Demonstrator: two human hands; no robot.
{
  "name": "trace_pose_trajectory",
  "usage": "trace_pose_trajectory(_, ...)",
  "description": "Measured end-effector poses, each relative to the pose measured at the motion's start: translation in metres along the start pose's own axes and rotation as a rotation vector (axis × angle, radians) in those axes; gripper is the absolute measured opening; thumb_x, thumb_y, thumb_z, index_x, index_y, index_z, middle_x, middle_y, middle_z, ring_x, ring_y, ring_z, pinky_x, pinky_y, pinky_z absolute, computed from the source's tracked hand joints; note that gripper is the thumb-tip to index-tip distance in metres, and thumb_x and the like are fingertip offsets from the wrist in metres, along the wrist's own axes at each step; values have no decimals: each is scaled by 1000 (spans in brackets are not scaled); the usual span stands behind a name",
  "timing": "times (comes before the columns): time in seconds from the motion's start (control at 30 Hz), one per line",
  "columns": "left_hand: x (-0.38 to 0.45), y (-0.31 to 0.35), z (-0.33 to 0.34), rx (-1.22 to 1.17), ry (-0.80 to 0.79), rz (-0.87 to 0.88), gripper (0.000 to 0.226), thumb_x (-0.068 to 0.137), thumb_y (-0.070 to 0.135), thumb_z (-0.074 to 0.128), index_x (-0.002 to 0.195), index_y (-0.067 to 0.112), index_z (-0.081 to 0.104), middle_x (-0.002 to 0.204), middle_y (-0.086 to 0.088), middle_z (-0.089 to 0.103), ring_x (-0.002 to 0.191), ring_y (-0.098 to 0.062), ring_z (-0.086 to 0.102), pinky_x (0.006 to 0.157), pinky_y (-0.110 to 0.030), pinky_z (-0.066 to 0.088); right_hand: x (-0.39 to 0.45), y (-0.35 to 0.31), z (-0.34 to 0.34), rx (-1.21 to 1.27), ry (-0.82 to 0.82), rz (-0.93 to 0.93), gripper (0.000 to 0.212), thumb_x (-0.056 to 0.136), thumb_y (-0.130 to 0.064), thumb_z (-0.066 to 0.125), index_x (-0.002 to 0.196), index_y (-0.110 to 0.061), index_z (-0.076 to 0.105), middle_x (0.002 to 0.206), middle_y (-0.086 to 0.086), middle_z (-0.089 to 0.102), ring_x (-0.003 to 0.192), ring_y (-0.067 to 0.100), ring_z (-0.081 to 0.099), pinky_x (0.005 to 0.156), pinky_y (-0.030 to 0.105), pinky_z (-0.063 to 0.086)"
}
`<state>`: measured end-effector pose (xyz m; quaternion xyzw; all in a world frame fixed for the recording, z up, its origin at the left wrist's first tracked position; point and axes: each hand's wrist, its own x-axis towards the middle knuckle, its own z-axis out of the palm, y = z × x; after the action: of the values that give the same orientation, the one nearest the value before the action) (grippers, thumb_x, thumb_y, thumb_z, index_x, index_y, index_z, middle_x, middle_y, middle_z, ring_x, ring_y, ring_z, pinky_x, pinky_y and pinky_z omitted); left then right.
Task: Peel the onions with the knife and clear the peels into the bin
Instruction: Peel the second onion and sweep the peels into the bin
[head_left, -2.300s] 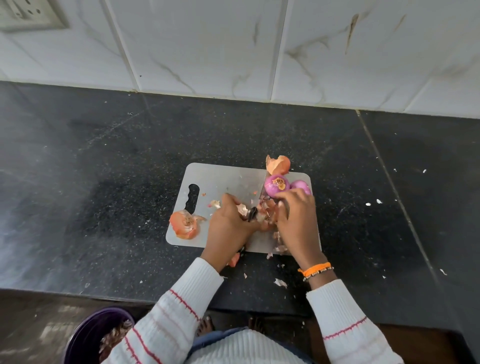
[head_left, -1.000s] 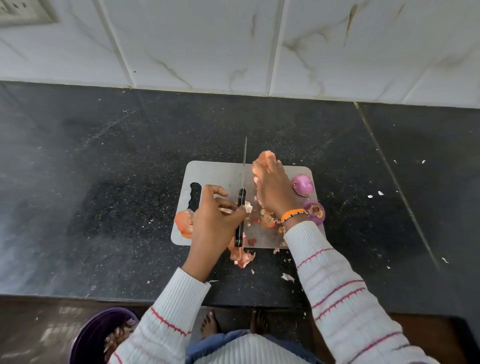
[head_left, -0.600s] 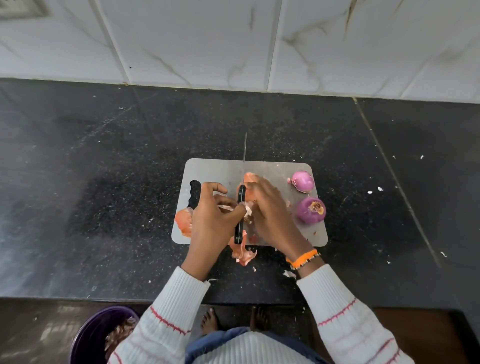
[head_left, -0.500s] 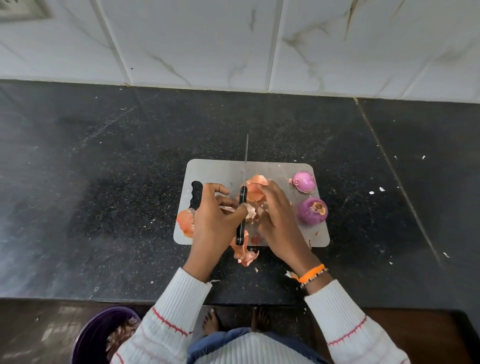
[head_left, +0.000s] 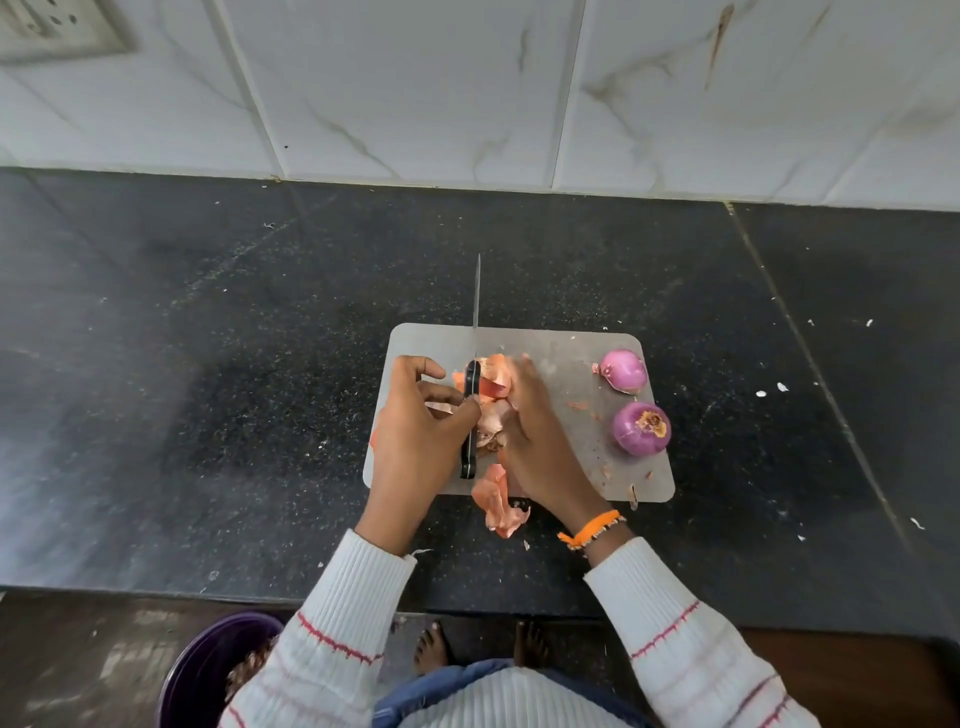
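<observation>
Left hand (head_left: 415, 441) grips the knife (head_left: 471, 415) handle, fingers curled round it, blade pointing away past the cutting board's (head_left: 571, 364) far edge. Right hand (head_left: 535, 441), fingers together and straight, presses the onion peels (head_left: 491, 395) against the knife. Two peeled onions (head_left: 640, 429) sit at board right; purple bin (head_left: 208, 670) below the worktop (head_left: 208, 389) holds peels.

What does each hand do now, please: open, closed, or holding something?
Left hand: closed, holding the knife by its black handle.
Right hand: open, fingers pressing the onion peels toward the knife.
</observation>
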<state>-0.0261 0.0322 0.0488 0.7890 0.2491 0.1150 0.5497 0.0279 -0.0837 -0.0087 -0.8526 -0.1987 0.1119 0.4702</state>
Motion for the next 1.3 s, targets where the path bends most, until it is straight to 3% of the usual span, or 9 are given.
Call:
trace_pose_trajectory(0.23, 2, 15, 35, 214, -159, 123, 24, 80, 18, 69, 89, 28, 49, 76, 8, 61, 65, -8, 60, 56, -23, 46, -38, 6, -65, 170, 374, 33, 46, 93, -33, 33, 136, -19, 39, 140, -5, 42, 129, 5, 40, 105, 20, 31)
trace_pose_trajectory(0.33, 2, 22, 64, 313, -261, 182, 15, 81, 16, 67, 88, 23, 56, 68, 11, 55, 56, -3, 52, 46, -10, 38, -48, 9, -85, 250, 454, 27, 27, 99, -19, 37, 126, -23, 42, 127, -10, 47, 114, -12, 46, 96, 8, 37)
trace_pose_trajectory(0.47, 0, 21, 100, 413, -345, 216, 6, 82, 18, 67, 88, 19, 65, 77, 5, 59, 57, -4, 49, 50, -13, 35, -51, 10, -96, 265, 502, 30, 24, 101, -11, 36, 122, -16, 46, 118, -13, 52, 106, -18, 49, 87, 4, 38)
trace_pose_trajectory(0.57, 0, 14, 107, 458, -351, 228, 9, 84, 17, 65, 93, 18, 66, 82, 3, 62, 59, -5, 50, 49, -9, 32, -51, 12, -93, 194, 459, 64, 26, 96, -22, 38, 119, -18, 50, 118, -7, 56, 109, -2, 53, 92, 16, 42)
trace_pose_trajectory(0.7, 2, 17, 89, 477, -341, 292, 30, 85, 15, 65, 114, 20, 62, 103, -1, 63, 81, -11, 55, 69, -16, 39, -53, 8, -93, -69, 346, 78, 16, 92, -14, 49, 102, -16, 62, 99, 0, 64, 91, 14, 62, 83, 35, 52)
trace_pose_trajectory(0.8, -11, 22, 53, 499, -298, 354, 40, 77, 20, 73, 115, 24, 60, 107, 4, 55, 84, -9, 52, 75, -21, 42, -59, -1, -92, -254, 176, 106, 10, 86, -13, 64, 96, -15, 64, 87, -3, 64, 76, 10, 63, 68, 24, 51)
trace_pose_trajectory(0.97, -38, -2, 10, 830, -421, 197, 79, 61, 38, 83, 124, 21, 37, 115, 4, 38, 104, -17, 47, 85, -25, 38, -53, -17, -70, -370, -121, 97, 50, 68, -34, 81, 108, -19, 53, 100, -5, 54, 85, 9, 53, 67, 22, 41)
trace_pose_trajectory(1.13, -33, -26, 17, 763, -397, 147, 59, 71, 18, 77, 115, 13, 38, 117, -4, 46, 97, -22, 55, 72, -25, 41, -43, -11, -42, -549, -260, 1, 72, 76, -24, 75, 135, -17, 35, 131, 3, 48, 114, 21, 52, 86, 28, 43)
trace_pose_trajectory(1.3, -12, -35, 25, 689, -244, 178, 26, 84, 5, 58, 106, 8, 44, 96, -9, 59, 86, -28, 59, 69, -34, 44, -25, -2, -24, -478, -69, -66, 30, 79, -11, 71, 105, -11, 56, 100, 7, 63, 92, 24, 59, 68, 22, 33)
